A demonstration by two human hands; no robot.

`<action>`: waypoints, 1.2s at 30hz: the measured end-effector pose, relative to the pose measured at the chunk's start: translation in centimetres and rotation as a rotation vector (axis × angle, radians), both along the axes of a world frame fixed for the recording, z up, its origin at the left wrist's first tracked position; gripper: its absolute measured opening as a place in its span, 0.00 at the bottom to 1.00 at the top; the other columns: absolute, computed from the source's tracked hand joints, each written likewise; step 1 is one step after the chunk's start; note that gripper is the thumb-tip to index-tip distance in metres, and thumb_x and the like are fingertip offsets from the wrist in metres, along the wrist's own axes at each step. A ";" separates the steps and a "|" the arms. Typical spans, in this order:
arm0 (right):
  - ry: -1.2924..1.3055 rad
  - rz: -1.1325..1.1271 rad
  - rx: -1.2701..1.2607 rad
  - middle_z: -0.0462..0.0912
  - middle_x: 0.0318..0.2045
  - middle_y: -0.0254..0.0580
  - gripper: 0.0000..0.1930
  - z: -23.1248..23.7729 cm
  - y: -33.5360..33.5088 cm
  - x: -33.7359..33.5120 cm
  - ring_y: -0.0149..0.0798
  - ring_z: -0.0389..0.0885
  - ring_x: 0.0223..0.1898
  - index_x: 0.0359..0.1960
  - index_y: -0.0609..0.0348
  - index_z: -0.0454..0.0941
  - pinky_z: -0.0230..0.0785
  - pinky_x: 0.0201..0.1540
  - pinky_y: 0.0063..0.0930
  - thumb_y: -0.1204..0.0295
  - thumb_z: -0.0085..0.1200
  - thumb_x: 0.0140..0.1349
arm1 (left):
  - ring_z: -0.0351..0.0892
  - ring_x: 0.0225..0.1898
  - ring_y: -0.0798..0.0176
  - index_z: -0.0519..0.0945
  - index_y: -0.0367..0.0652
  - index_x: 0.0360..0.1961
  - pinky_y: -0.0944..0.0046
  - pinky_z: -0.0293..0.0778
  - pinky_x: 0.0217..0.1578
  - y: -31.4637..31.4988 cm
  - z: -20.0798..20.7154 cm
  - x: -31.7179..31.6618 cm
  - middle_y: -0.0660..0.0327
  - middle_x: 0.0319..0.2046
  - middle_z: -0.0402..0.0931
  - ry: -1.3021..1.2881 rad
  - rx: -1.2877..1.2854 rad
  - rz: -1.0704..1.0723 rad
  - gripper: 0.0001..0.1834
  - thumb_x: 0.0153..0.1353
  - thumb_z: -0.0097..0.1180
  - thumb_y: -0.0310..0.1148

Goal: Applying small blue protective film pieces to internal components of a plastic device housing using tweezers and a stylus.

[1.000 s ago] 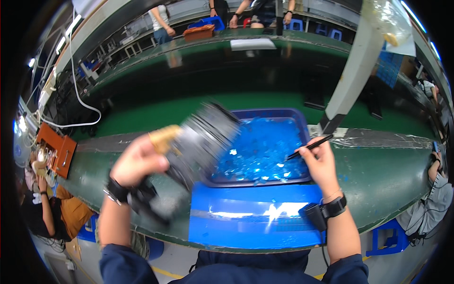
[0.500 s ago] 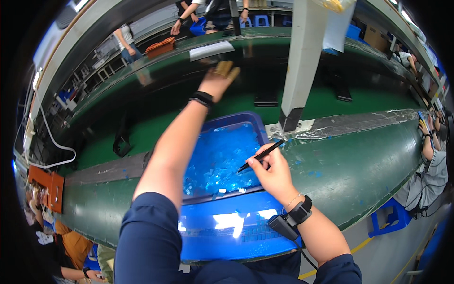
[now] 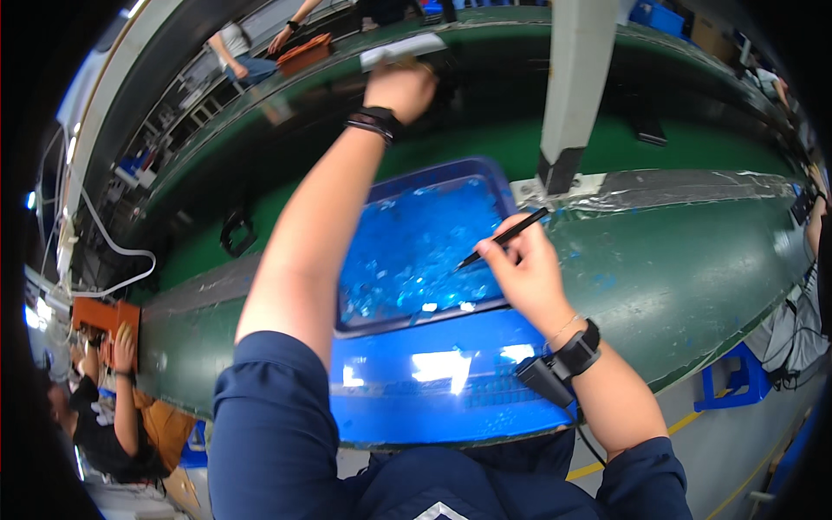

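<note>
My left hand reaches far forward over the dark belt, close to a flat white strip. Its fingers are blurred and mostly behind the back of the hand, so what they hold, if anything, is hidden. In front of me, my right hand grips a slim black pen. The pen's tip slants down to the left, over the right part of a dark blue tray. Many glossy bright-blue film pieces cover the tray's bottom. My left forearm crosses the tray's left side.
A glossy blue surface lies between my body and the tray. Beyond the tray rises a white pillar. Black parts rest on the green belt. An orange box stands at left, beside a co-worker's raised hand.
My left hand has moved farther forward, toward the white strip. The black part beyond the tray no longer shows there. My right hand keeps the pen over the tray. The view has shifted.
</note>
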State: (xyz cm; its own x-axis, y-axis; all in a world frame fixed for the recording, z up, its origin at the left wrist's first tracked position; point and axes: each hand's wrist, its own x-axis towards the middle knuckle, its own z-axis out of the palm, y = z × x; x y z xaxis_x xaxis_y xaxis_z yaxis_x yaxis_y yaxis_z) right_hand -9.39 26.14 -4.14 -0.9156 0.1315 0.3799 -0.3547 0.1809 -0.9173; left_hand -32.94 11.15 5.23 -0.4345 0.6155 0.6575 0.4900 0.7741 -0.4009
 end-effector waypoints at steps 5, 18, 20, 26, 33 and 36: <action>0.070 0.062 -0.166 0.73 0.19 0.31 0.10 0.1 -0.4 0.0 0.17 0.59 0.16 0.30 0.60 0.63 0.52 0.18 0.11 0.76 0.53 0.50 | 0.68 0.32 0.37 0.66 0.32 0.36 0.52 0.66 0.34 -13.3 4.4 5.7 0.39 0.30 0.70 -0.064 0.800 0.061 0.17 0.57 0.38 0.39; 0.099 0.090 -0.044 0.77 0.28 0.48 0.10 9.2 1.9 7.1 0.27 0.74 0.29 0.34 0.62 0.60 0.62 0.28 0.12 0.79 0.48 0.54 | 0.75 0.32 0.59 0.63 0.36 0.48 0.62 0.76 0.31 -13.9 -2.6 31.0 0.53 0.32 0.73 -1.923 2.076 -0.423 0.20 0.52 0.42 0.29; 0.014 0.138 -0.088 0.76 0.27 0.46 0.09 8.1 1.5 9.9 0.28 0.74 0.29 0.34 0.61 0.59 0.61 0.26 0.12 0.79 0.46 0.54 | 0.74 0.38 0.58 0.60 0.37 0.50 0.59 0.76 0.34 -12.4 -3.0 32.0 0.51 0.39 0.70 -1.867 1.827 -0.608 0.22 0.52 0.40 0.27; -0.248 0.142 -0.268 0.73 0.25 0.40 0.11 1.3 1.1 13.0 0.30 0.74 0.30 0.35 0.58 0.57 0.64 0.26 0.14 0.82 0.45 0.53 | 0.74 0.39 0.55 0.52 0.37 0.53 0.58 0.77 0.31 -9.6 -4.4 32.1 0.47 0.43 0.66 -1.811 1.704 -0.554 0.26 0.51 0.40 0.25; -0.299 0.091 -0.196 0.73 0.25 0.41 0.11 -0.6 0.6 13.5 0.28 0.74 0.29 0.35 0.59 0.57 0.65 0.29 0.15 0.82 0.45 0.53 | 0.74 0.38 0.55 0.50 0.36 0.55 0.61 0.77 0.29 -9.0 -6.0 32.9 0.47 0.44 0.66 -1.785 1.629 -0.496 0.30 0.48 0.41 0.25; -0.306 0.086 -0.172 0.74 0.26 0.42 0.11 -0.6 0.3 13.5 0.27 0.74 0.28 0.35 0.60 0.57 0.64 0.29 0.15 0.82 0.46 0.53 | 0.73 0.40 0.55 0.49 0.36 0.56 0.60 0.76 0.29 -9.2 -6.4 32.8 0.48 0.44 0.66 -1.817 1.631 -0.499 0.32 0.47 0.42 0.26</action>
State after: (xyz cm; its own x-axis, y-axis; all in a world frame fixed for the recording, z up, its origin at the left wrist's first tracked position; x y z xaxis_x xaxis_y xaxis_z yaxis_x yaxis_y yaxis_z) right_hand 4.07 26.48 -4.70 -0.9941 0.0868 0.0658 -0.0664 -0.0040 -0.9978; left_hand -0.17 1.90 -1.13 -0.8862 0.4348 -0.1602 -0.3117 -0.3033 0.9005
